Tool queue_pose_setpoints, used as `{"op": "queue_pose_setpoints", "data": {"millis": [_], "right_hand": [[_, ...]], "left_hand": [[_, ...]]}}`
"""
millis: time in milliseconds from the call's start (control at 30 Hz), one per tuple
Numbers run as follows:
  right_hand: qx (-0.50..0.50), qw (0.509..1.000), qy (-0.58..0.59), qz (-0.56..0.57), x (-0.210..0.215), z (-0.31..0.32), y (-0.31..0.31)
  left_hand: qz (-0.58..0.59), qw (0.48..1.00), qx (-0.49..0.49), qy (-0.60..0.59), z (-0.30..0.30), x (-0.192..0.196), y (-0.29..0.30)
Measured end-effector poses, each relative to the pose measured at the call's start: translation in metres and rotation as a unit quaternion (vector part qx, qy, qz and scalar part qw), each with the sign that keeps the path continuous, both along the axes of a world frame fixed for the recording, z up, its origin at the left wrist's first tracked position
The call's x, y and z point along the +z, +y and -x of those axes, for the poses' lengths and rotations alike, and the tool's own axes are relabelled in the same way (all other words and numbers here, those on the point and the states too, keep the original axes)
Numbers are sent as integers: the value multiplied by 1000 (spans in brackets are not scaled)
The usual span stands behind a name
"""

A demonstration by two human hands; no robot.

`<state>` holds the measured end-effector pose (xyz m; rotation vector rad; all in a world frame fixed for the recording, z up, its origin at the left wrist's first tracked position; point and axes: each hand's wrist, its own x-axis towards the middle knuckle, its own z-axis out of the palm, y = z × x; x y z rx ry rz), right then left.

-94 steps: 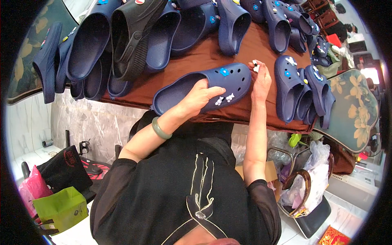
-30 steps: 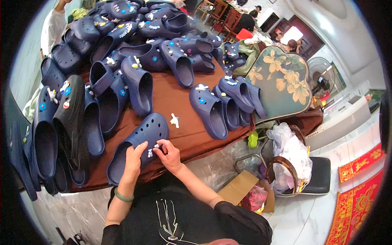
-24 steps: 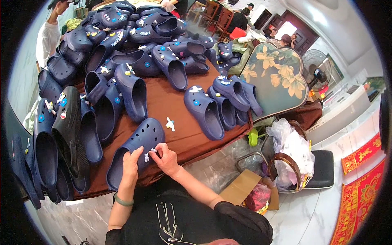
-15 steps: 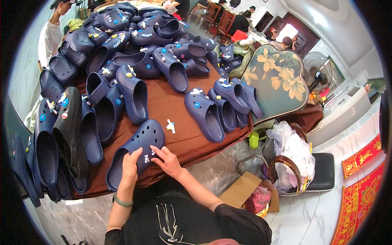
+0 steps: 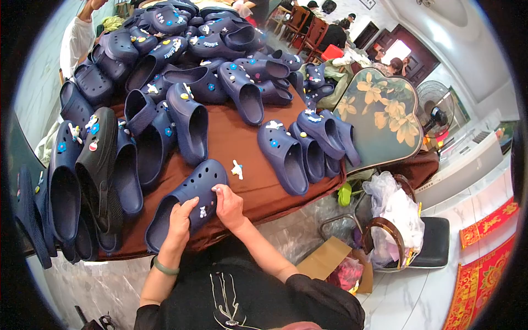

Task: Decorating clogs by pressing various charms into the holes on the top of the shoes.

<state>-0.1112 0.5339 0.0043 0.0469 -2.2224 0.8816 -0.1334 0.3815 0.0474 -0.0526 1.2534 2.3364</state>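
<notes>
A navy clog [image 5: 195,184] with round holes lies at the table's near edge, its toe pointing away to the right. My left hand [image 5: 179,223] grips its near side, thumb on top. A small white bear-shaped charm [image 5: 203,212] sits on the clog's upper, between my hands. Over the clog's right side, my right hand [image 5: 229,209] is closed, its thumb and forefinger pinched together. Whatever they hold is too small to make out. A loose white charm [image 5: 237,169] with blue and yellow parts lies on the brown cloth beyond the clog.
Navy clogs [image 5: 165,49] are heaped at the back of the brown-covered table [image 5: 231,143]. More stand along the left around a black clog [image 5: 99,159], and a group [image 5: 283,159] sits right. A flowered board [image 5: 379,118], chair [image 5: 432,236] and open carton [image 5: 324,261] are beyond.
My right hand has lifted off the spot beside the bear charm, its fingers curling into a pinch nearer the clog's toe. My left hand keeps its grip. The view has shifted slightly.
</notes>
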Motion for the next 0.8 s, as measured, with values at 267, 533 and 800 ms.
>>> {"op": "queue_pose_setpoints", "data": {"millis": [267, 533, 800], "right_hand": [[90, 659, -162, 729, 3, 6, 35], [231, 763, -138, 587, 23, -17, 38], [162, 980, -119, 3, 12, -35, -16]], "left_hand": [[140, 987, 32, 70, -1, -3, -9], [95, 992, 1, 82, 7, -8, 4], [49, 997, 36, 48, 1, -17, -10]]}}
